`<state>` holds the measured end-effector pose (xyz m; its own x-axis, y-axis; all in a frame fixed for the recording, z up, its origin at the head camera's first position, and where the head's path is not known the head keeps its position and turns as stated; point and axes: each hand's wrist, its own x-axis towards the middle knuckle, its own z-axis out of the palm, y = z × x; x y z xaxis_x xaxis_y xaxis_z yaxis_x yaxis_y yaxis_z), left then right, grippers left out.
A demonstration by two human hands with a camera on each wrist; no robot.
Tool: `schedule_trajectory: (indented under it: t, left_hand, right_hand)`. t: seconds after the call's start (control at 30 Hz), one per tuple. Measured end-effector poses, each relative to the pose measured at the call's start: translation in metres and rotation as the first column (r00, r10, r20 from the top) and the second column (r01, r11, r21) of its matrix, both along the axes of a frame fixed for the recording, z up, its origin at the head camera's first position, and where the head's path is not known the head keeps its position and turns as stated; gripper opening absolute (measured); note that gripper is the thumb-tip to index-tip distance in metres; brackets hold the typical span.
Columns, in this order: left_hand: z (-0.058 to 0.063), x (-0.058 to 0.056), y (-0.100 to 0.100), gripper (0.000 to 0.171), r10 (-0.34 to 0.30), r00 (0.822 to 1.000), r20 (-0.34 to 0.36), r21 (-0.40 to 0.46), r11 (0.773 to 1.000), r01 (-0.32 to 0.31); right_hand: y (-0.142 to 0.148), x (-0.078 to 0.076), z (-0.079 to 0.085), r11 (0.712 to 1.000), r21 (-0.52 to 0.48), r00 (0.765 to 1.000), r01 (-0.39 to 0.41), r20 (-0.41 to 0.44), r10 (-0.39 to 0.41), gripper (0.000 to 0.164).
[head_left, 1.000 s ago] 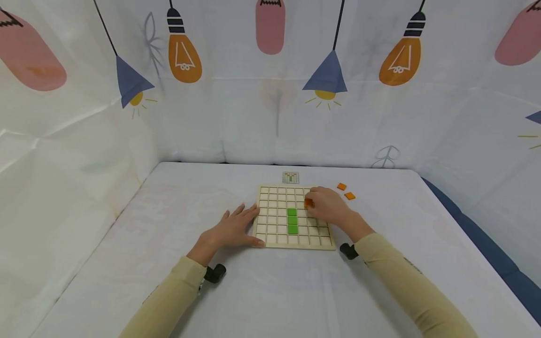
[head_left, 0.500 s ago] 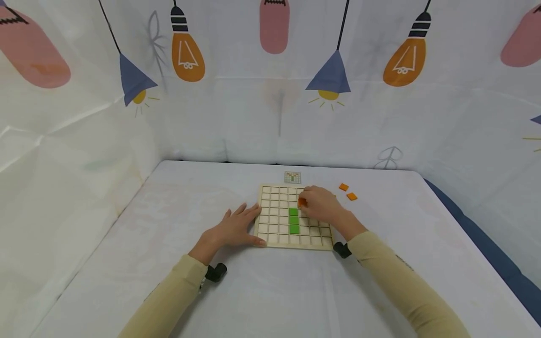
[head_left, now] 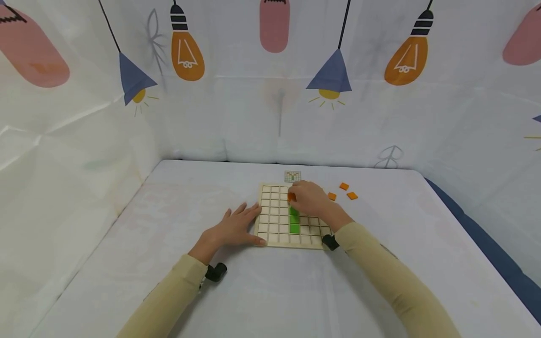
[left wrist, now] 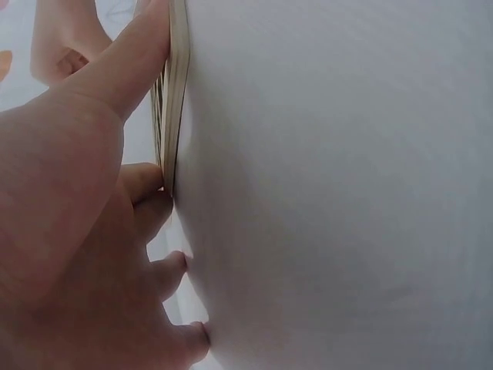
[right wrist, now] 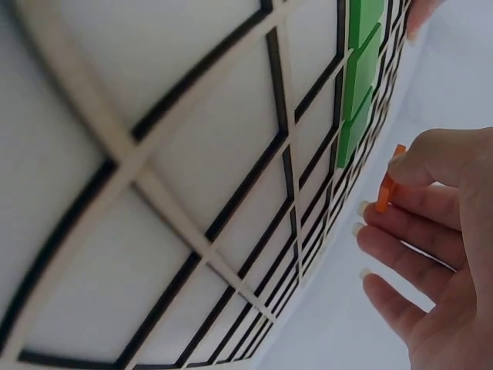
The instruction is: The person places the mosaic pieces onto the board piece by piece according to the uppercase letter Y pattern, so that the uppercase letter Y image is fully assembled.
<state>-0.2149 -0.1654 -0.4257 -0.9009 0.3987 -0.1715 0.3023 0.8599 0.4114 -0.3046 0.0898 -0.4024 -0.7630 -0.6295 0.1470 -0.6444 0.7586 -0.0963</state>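
A pale wooden grid board [head_left: 274, 211] lies on the white table, its squares divided by thin raised strips. In one column sit green square tiles [head_left: 294, 219], seen closer in the right wrist view as a green row [right wrist: 362, 73]. My right hand [head_left: 310, 199] pinches an orange square tile [right wrist: 390, 179] between thumb and fingers, over the upper middle of the board. My left hand [head_left: 234, 228] rests at the board's left side with fingers spread; in the left wrist view its thumb and fingertips touch the board's edge [left wrist: 177, 100].
Several loose orange tiles [head_left: 352, 195] lie to the right of the board. Behind its far edge is a small patterned card [head_left: 292, 176]. White cloth printed with lamps and bulbs hangs around the table [head_left: 203, 202].
My right hand has moved left across the board with the orange tile, toward the column of green tiles. Another loose orange tile has come into view behind it. The left hand stays put.
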Motion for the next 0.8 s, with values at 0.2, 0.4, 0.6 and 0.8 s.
schedule_trajectory:
  t: [0.2,0.4,0.6,0.8]
  left_hand:
    - [0.002,0.002,0.001,0.106,0.007,1.0,0.007,0.01,1.0,-0.007]
    - [0.003,0.003,0.002,0.106,0.014,1.0,0.009,0.009,1.0,-0.014]
    - [0.001,0.002,0.001,0.106,0.017,1.0,0.004,0.005,1.0,-0.017]
    - [-0.001,0.001,0.0,0.106,0.014,1.0,0.006,0.009,1.0,-0.014]
  right_hand:
    - [-0.008,-0.004,-0.001,1.0,0.014,1.0,-0.001,0.001,0.001,0.02]
    - [-0.015,-0.007,-0.001,1.0,0.025,1.0,0.003,0.026,-0.003,0.021]
    - [-0.023,-0.011,0.0,0.999,0.047,1.0,0.011,0.022,-0.012,0.02]
    - [-0.029,-0.017,-0.005,0.998,0.062,0.999,0.007,0.035,-0.01,0.021]
